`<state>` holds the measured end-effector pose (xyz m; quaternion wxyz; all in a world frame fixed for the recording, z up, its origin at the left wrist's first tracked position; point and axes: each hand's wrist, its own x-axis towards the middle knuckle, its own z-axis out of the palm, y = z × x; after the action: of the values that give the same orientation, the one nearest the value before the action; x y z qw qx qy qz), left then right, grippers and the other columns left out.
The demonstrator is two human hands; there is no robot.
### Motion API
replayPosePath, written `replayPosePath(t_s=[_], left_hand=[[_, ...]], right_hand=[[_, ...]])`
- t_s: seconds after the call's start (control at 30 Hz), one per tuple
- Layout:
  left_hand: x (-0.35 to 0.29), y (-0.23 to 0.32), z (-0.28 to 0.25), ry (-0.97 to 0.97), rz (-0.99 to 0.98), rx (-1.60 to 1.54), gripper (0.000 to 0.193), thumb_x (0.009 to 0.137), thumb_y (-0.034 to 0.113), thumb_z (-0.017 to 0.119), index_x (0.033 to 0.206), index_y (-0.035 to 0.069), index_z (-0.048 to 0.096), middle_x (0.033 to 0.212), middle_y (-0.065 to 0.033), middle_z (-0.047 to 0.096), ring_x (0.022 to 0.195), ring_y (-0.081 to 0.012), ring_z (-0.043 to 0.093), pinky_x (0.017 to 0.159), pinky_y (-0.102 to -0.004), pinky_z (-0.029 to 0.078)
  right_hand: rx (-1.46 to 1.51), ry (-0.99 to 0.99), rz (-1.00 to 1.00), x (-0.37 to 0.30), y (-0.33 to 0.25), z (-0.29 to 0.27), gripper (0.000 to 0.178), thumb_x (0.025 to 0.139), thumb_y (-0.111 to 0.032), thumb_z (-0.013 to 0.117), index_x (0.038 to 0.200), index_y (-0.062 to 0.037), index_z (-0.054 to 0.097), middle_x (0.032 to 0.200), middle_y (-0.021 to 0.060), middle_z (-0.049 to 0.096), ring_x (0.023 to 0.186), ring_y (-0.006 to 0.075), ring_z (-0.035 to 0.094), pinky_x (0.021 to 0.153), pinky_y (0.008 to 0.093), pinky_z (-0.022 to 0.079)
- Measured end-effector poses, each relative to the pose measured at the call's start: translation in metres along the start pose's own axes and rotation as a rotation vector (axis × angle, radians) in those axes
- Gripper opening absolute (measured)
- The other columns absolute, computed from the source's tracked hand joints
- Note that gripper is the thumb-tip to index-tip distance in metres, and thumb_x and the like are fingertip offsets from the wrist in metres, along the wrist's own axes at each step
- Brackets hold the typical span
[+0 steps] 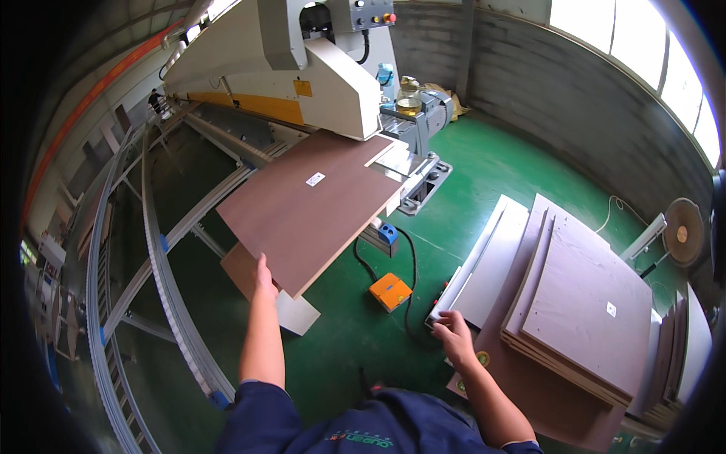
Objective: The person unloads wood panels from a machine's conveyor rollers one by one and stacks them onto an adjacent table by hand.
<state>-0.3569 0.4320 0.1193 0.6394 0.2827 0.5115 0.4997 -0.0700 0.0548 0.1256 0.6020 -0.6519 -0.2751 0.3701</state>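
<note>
My left hand (263, 281) is at the near left edge of a large brown board (310, 204). Its fingers are stretched out against the edge, with the thumb near the board's corner. The board lies flat, its far part under the white head of a long machine (340, 87), and a small white label sits on its top. Away from that board, my right hand (454, 337) hangs with loosely bent fingers, close to the near end of a pale panel (491, 265) with a dark edge. I see nothing held in it.
An orange foot-pedal box (390, 291) with a black cable stands on the green floor. At the right is a stack of brown boards (582, 303), with a round fan (682, 232) behind. Curved roller rails (162, 291) run along the left. A motor (436, 111) sits beside the machine.
</note>
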Motion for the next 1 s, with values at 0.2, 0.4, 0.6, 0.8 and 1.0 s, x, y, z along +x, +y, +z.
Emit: replayPosePath(t_s=[0.2, 0.4, 0.6, 0.8, 1.0], left_hand=[[-0.057, -0.047, 0.004, 0.003, 0.071, -0.102, 0.04, 0.093, 0.028, 0.048, 0.122, 0.001, 0.048, 0.12, -0.0116, 0.054, 0.106, -0.025, 0.055, 0.088, -0.0384, 0.046], [-0.167, -0.073, 0.025, -0.078, -0.183, -0.12, 0.037, 0.091, 0.033, 0.049, 0.116, 0.007, 0.051, 0.111, -0.0059, 0.058, 0.097, -0.0202, 0.057, 0.076, -0.0343, 0.047], [-0.171, -0.102, -0.005, -0.203, -0.273, -0.198, 0.049, 0.088, 0.048, 0.048, 0.119, 0.011, 0.052, 0.115, -0.0046, 0.058, 0.105, -0.0218, 0.054, 0.084, -0.0383, 0.045], [-0.158, -0.049, 0.006, -0.418, -0.181, -0.385, 0.049, 0.089, 0.044, 0.046, 0.123, 0.009, 0.05, 0.119, -0.006, 0.055, 0.108, -0.0259, 0.052, 0.09, -0.0416, 0.043], [-0.183, -0.081, 0.026, -0.468, -0.244, -0.347, 0.048, 0.075, 0.021, 0.055, 0.12, 0.002, 0.05, 0.115, -0.011, 0.055, 0.106, -0.0296, 0.053, 0.09, -0.0435, 0.045]], right_hand=[[0.172, -0.128, 0.182, 0.016, -0.017, 0.049, 0.042, 0.088, -0.017, 0.059, 0.121, 0.001, 0.042, 0.105, 0.0125, 0.056, 0.091, 0.0186, 0.057, 0.08, 0.0295, 0.047], [0.511, -0.145, 0.295, 0.036, -0.011, 0.067, 0.051, 0.089, -0.028, 0.057, 0.128, -0.0039, 0.035, 0.112, 0.0119, 0.055, 0.098, 0.0238, 0.056, 0.079, 0.0343, 0.046], [0.598, 0.106, 0.371, 0.018, -0.01, 0.042, 0.025, 0.086, -0.024, 0.064, 0.102, -0.0104, 0.049, 0.082, 0.002, 0.055, 0.076, 0.0136, 0.056, 0.063, 0.0268, 0.044], [0.631, 0.343, 0.241, -0.021, -0.015, 0.002, 0.018, 0.087, -0.018, 0.062, 0.095, -0.0031, 0.056, 0.087, 0.0028, 0.061, 0.073, 0.013, 0.058, 0.068, 0.0277, 0.05], [0.605, 0.485, 0.115, -0.064, -0.02, -0.05, 0.013, 0.09, -0.013, 0.057, 0.094, -0.0007, 0.055, 0.086, 0.0067, 0.062, 0.075, 0.0125, 0.059, 0.069, 0.028, 0.05]])
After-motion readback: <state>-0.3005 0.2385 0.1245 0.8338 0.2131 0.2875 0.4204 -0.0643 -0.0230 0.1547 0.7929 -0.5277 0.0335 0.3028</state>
